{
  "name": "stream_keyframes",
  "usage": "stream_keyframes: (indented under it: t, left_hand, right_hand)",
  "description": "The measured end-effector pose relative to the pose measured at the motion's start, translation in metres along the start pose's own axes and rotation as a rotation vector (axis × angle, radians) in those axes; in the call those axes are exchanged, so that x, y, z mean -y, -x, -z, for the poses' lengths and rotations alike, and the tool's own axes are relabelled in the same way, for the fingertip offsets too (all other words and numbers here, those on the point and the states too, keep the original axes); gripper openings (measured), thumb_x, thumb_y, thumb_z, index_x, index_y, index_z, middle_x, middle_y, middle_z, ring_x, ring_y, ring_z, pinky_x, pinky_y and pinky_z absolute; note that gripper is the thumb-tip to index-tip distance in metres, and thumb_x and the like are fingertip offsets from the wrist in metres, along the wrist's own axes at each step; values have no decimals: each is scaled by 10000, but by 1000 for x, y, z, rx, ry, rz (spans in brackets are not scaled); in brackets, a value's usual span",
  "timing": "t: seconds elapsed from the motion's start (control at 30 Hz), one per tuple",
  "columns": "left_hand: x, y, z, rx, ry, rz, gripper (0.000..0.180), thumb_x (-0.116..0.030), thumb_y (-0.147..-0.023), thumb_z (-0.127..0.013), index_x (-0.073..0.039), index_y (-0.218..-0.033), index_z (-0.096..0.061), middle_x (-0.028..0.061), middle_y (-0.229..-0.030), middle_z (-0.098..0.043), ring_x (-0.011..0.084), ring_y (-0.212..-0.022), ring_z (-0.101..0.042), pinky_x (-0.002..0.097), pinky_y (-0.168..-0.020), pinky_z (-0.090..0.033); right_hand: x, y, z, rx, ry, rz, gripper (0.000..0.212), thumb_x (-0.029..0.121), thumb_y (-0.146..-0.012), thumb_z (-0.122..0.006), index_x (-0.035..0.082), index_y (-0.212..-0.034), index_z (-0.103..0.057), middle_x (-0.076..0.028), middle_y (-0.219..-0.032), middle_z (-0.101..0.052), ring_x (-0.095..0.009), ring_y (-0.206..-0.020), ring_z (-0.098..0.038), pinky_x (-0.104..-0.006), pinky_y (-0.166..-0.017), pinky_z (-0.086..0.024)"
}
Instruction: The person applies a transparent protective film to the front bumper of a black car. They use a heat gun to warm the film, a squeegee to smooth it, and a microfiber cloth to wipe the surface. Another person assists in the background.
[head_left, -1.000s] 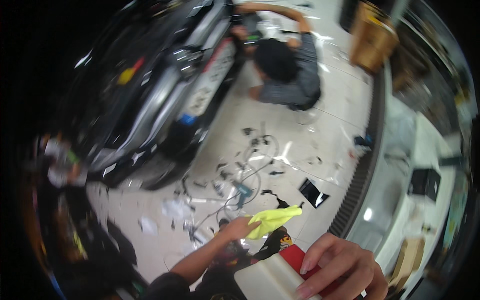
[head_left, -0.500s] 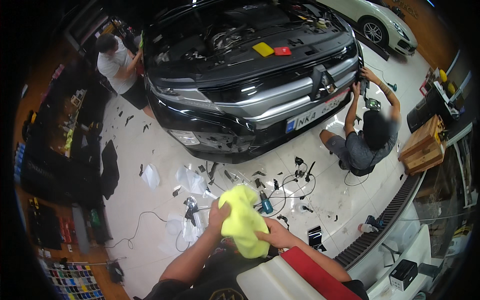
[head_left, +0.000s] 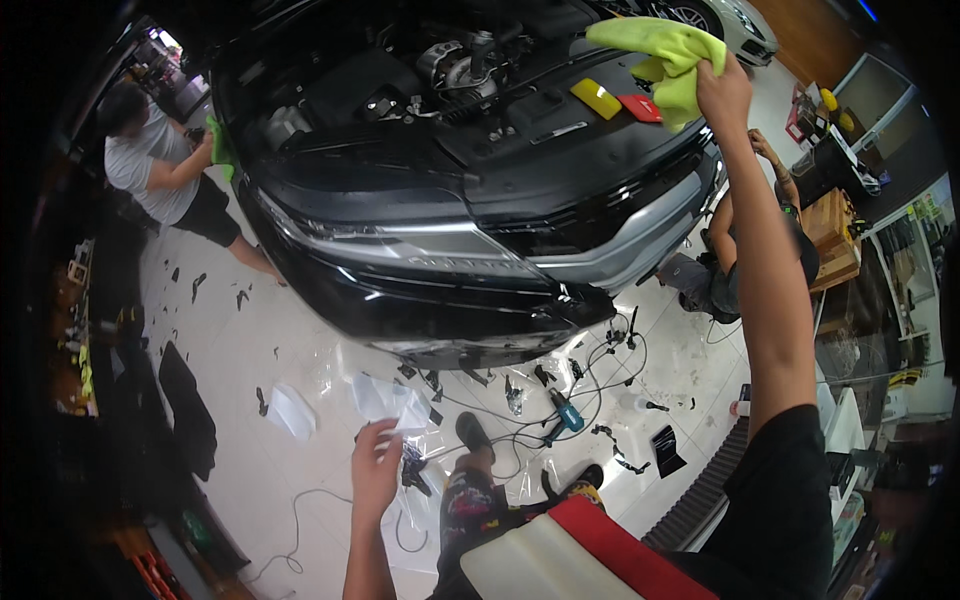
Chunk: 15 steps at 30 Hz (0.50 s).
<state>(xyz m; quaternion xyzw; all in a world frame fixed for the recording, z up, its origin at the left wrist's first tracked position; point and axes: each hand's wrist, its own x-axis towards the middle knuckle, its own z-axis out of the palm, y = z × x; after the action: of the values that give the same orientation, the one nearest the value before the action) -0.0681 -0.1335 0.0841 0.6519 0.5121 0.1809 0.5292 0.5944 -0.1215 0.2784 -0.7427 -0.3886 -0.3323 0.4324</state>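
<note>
Left hand [head_left: 375,465] low and empty, fingers loosely curled; across the black car [head_left: 400,185], past the yellow card [head_left: 597,98], there's the lime cloth [head_left: 692,52], bunched in the right hand's [head_left: 727,97] fingers! Seemingly a cloth-handling step; next calls for steady grip, card untouched.

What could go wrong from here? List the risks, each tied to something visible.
1. The bright yellow-green cloth in the right hand hangs close to the flat yellow rectangular piece and flat red piece on the black car; a low sweep might knock them off.
2. A teal-and-black power tool and looped thin cable lie on the glossy white floor near the person's dark shoes, so a step could snag.
</note>
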Motion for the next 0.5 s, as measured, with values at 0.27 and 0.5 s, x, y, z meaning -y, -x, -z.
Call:
stream_keyframes:
  t: [0.27, 0.5]
  left_hand:
    - [22, -16, 100, -64, -14, 182, 274, -69, -956, -617, -42, -1229, -622, 80, -1221, -652, 206, -1052, -638, 351, -901, -499]
    - [-43, -71, 71, 109, 30, -30, 254, -62, -952, -618, -32, -1204, -634, 89, -1203, -651, 197, -1062, -639, 324, -892, -493]
  right_hand:
    - [63, 73, -158, 643, 400, -176, 485, 425, -925, -606, 63, -1246, -630, -236, -1162, -703, -407, -1102, -673, -509, -929, -531]
    - [74, 99, -193, 852, 531, -389, 404, 275, -856, -619, 63, -1180, -735, -158, -1250, -706, -337, -1172, -672, -435, -959, -546]
